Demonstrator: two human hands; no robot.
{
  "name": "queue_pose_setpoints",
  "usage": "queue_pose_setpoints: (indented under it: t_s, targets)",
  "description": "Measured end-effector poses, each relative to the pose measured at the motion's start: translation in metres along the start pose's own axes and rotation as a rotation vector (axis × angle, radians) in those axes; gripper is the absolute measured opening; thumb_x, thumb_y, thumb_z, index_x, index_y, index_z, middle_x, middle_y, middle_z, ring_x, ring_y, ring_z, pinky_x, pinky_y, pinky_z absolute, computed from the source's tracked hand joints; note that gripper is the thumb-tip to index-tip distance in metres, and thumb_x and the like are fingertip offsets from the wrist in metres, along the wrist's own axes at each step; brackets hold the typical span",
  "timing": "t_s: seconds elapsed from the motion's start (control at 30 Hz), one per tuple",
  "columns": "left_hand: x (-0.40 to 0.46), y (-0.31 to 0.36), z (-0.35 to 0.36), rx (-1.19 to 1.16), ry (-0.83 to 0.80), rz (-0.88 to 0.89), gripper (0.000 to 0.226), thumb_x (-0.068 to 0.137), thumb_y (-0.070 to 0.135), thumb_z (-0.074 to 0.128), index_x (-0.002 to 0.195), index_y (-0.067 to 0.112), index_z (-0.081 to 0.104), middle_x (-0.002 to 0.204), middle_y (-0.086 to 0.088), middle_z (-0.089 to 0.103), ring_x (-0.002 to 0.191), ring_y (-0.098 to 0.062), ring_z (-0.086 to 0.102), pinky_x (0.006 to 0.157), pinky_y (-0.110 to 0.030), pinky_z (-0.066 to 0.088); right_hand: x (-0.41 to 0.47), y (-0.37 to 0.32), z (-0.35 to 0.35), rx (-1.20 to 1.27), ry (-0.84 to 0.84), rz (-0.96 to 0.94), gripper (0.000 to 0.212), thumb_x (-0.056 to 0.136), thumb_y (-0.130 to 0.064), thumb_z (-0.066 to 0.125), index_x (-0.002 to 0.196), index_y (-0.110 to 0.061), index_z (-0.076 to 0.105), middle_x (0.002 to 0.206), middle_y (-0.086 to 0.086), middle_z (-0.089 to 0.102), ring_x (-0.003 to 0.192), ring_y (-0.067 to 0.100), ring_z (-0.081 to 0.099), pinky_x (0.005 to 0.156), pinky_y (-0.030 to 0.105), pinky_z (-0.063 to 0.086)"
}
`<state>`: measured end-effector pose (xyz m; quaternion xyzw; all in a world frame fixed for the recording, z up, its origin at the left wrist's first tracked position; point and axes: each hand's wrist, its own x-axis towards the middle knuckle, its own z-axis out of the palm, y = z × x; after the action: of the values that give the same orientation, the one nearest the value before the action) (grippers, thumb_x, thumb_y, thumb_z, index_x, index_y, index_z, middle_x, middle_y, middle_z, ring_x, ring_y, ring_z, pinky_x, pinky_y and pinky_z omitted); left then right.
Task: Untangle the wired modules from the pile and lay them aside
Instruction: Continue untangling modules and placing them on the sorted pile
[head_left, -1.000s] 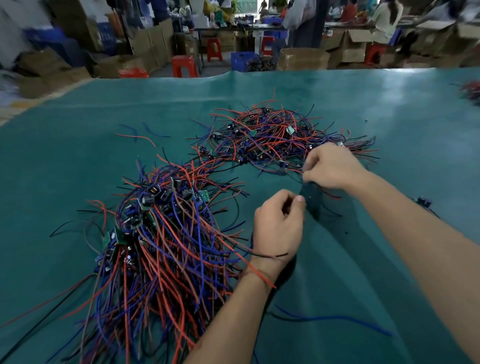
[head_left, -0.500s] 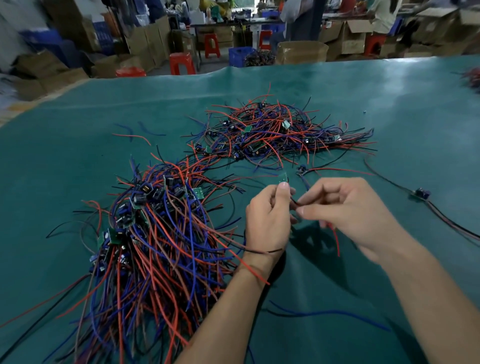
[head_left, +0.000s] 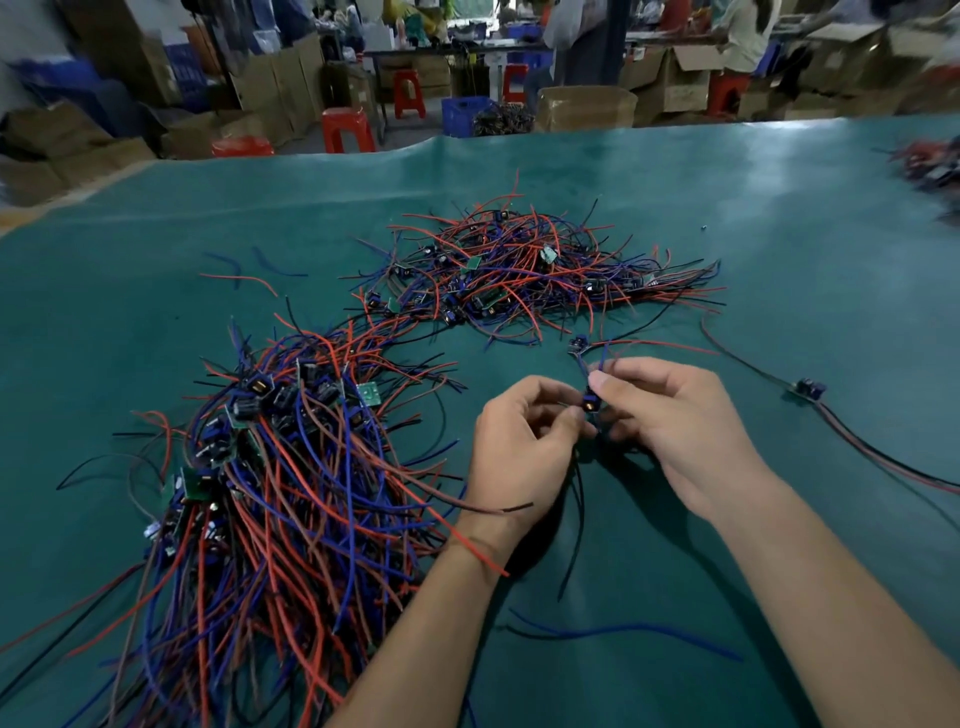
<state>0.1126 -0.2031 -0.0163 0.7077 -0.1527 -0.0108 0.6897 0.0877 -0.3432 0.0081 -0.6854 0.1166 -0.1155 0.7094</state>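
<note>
Over the green worktop (head_left: 779, 208), we see the left hand (head_left: 519, 447) and the right hand (head_left: 670, 421) meet on one small wired module (head_left: 589, 401), each with fingers curled in a pinch, lifted just clear of the surface near the middle. Its black lead (head_left: 574, 519) hangs toward the near edge, while a blue and a red wire run back to another module (head_left: 577, 343) lying just short of the far pile (head_left: 519, 275). We judge the risk plain: pulling now could drag that second piece and its pile along, or strain a solder joint. The large pile (head_left: 270, 467) lies toward the left edge, and loose strands cross the left wrist, ready to snag. One freed module (head_left: 808, 388) lies toward the right edge.
</note>
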Motion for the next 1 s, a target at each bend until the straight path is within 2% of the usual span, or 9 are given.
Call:
queue_pose_setpoints:
  t_s: [0.1,0.23,0.3,0.43,0.53,0.7,0.9,1.0]
  targets:
    - [0.0,0.003,0.0,0.023,-0.009,-0.004,0.01,0.092,0.001,0.064,0.098,0.008,0.067,0.068,-0.004,0.072,0.052,-0.002,0.057,0.059,-0.019,0.046,-0.001,-0.005,-0.001,0.122,-0.035,0.01,0.007,0.082,-0.013,0.079,0.076,-0.011,0.079,0.076,0.008,0.069,0.061,0.013,0.061,0.052,0.021,0.05]
    - [0.0,0.004,0.0,0.064,-0.048,-0.022,0.013,0.093,0.008,0.064,0.092,0.018,0.071,0.06,0.0,0.065,0.058,-0.016,0.057,0.063,-0.038,0.054,-0.002,-0.008,-0.001,0.18,-0.063,-0.012,0.008,0.07,-0.02,0.08,0.069,-0.012,0.079,0.079,0.006,0.07,0.068,0.012,0.063,0.058,0.02,0.052]
    - [-0.001,0.004,0.001,0.072,-0.067,-0.007,0.01,0.091,0.016,0.065,0.088,0.015,0.074,0.06,-0.002,0.061,0.059,-0.018,0.052,0.062,-0.035,0.048,-0.002,-0.008,-0.002,0.17,-0.077,-0.025,0.009,0.07,-0.02,0.08,0.069,-0.012,0.079,0.078,0.003,0.07,0.071,0.013,0.063,0.059,0.02,0.052]
    - [-0.001,0.004,0.0,0.093,-0.072,0.01,0.024,0.082,0.029,0.059,0.084,0.011,0.074,0.06,-0.003,0.055,0.059,-0.017,0.046,0.058,-0.031,0.037,-0.001,-0.008,-0.006,0.108,-0.086,-0.068,0.009,0.075,-0.017,0.079,0.071,-0.009,0.077,0.08,0.006,0.07,0.07,0.014,0.062,0.058,0.022,0.052]
    - [-0.001,0.002,0.0,0.087,-0.072,0.011,0.013,0.088,0.018,0.063,0.081,0.012,0.073,0.059,-0.003,0.053,0.058,-0.016,0.044,0.058,-0.03,0.035,0.002,-0.006,-0.01,-0.022,0.012,-0.14,0.008,0.084,-0.004,0.077,0.076,-0.005,0.075,0.076,0.007,0.07,0.063,0.011,0.06,0.054,0.019,0.048]
    - [0.001,-0.002,0.001,0.154,-0.068,0.037,0.014,0.093,0.01,0.062,0.082,0.01,0.071,0.06,0.003,0.052,0.058,-0.014,0.043,0.058,-0.03,0.035,0.006,-0.006,-0.017,-0.096,0.148,-0.224,0.015,0.083,0.001,0.078,0.076,-0.011,0.074,0.067,0.0,0.069,0.06,0.009,0.058,0.051,0.019,0.048]
    - [-0.001,-0.002,0.001,0.188,-0.091,0.055,0.012,0.094,0.012,0.063,0.084,0.01,0.071,0.058,0.007,0.05,0.057,-0.012,0.043,0.057,-0.029,0.036,0.009,-0.012,-0.034,0.027,0.335,-0.259,0.018,0.086,0.001,0.076,0.075,-0.012,0.072,0.064,-0.007,0.069,0.057,0.008,0.058,0.055,0.019,0.05]
    - [-0.001,-0.002,0.001,0.215,-0.088,0.059,0.012,0.093,0.015,0.064,0.085,0.012,0.072,0.059,0.008,0.052,0.058,-0.01,0.045,0.058,-0.029,0.039,0.011,-0.015,-0.042,0.159,0.432,-0.254,0.017,0.088,0.003,0.074,0.078,-0.01,0.07,0.068,0.0,0.065,0.058,0.009,0.058,0.06,0.019,0.05]
